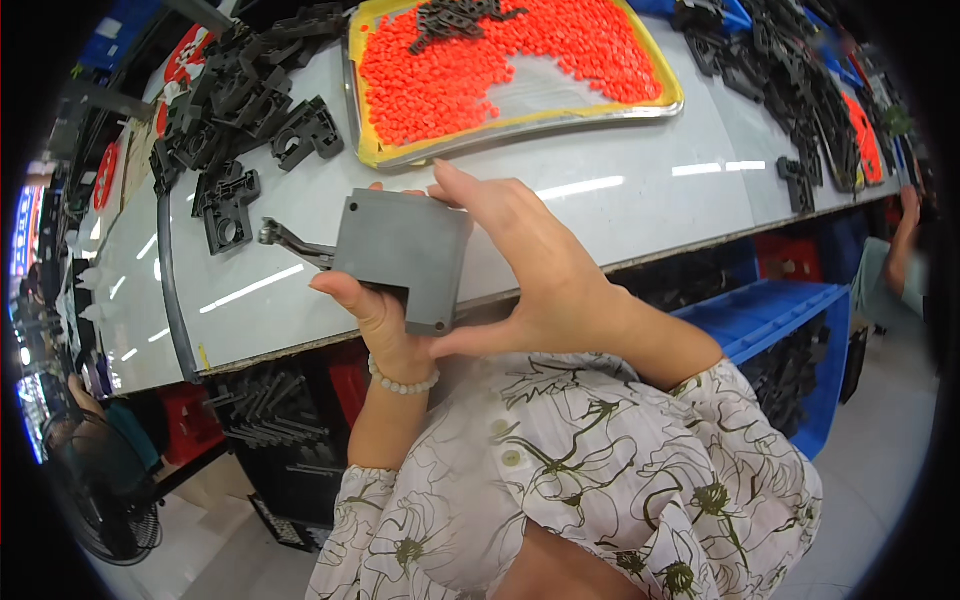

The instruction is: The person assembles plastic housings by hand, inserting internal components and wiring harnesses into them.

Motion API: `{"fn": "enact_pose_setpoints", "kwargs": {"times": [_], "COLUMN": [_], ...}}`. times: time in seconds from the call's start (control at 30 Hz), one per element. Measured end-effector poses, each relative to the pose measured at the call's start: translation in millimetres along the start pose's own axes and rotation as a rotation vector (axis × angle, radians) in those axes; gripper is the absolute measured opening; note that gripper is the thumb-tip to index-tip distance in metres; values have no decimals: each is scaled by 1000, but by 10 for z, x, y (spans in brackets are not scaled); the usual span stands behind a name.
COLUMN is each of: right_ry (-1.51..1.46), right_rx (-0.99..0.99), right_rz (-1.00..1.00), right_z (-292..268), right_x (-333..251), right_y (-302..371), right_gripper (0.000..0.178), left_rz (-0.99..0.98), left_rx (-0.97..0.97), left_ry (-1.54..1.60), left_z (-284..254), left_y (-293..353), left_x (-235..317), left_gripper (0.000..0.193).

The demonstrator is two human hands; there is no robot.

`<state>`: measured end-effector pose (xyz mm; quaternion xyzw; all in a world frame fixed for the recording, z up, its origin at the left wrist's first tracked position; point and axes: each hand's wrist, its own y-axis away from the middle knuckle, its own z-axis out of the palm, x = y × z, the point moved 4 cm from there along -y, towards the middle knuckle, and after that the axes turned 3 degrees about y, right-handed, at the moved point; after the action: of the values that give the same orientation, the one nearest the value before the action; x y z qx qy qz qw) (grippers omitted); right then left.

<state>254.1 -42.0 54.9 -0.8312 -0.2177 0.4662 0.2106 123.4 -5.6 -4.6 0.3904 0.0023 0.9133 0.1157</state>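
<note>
A grey square plastic housing is held up over the near edge of the table. It has a notch in its lower side and small holes near its corners. From its left side a dark lever arm sticks out. My left hand, with a beaded bracelet at the wrist, grips the housing from below and behind, its thumb by the notch. My right hand closes around the right side, thumb at the lower corner and fingers at the upper one. The back of the housing is hidden.
A yellow-rimmed tray holds many small orange-red pieces and a heap of dark links. Black plastic parts pile up at left, more at right. A blue crate stands below the table's right side, a fan at lower left.
</note>
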Motion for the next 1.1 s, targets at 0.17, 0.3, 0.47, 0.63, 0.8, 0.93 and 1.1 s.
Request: {"fn": "enact_pose_setpoints", "kwargs": {"times": [0.17, 0.3, 0.47, 0.63, 0.8, 0.93, 1.1], "right_ry": [-9, 7, 24, 15, -13, -23, -30], "right_rx": [45, 74, 118, 57, 113, 98, 120], "right_rz": [-10, -3, -7, 78, 68, 76, 66], "right_z": [17, 18, 36, 60, 70, 58, 64], "right_x": [5, 5, -11, -8, 34, 42, 32], "right_y": [-15, -7, -9, -30, -13, -21, -25], "right_gripper": [101, 101, 102, 103, 101, 101, 97], "left_rz": [-45, -88, -122, -177, -100, -113, -129], "left_rx": [76, 120, 21, -85, 105, 161, 159], "left_ry": [-27, 114, 213, 384, 37, 25, 63], "left_z": [54, -20, -35, -15, 79, 49, 40], "left_y": [-6, -9, -18, 37, 70, 66, 62], "left_x": [24, -48, -25, 50, 61, 70, 81], "left_gripper": [93, 91, 82, 78, 73, 72, 72]}}
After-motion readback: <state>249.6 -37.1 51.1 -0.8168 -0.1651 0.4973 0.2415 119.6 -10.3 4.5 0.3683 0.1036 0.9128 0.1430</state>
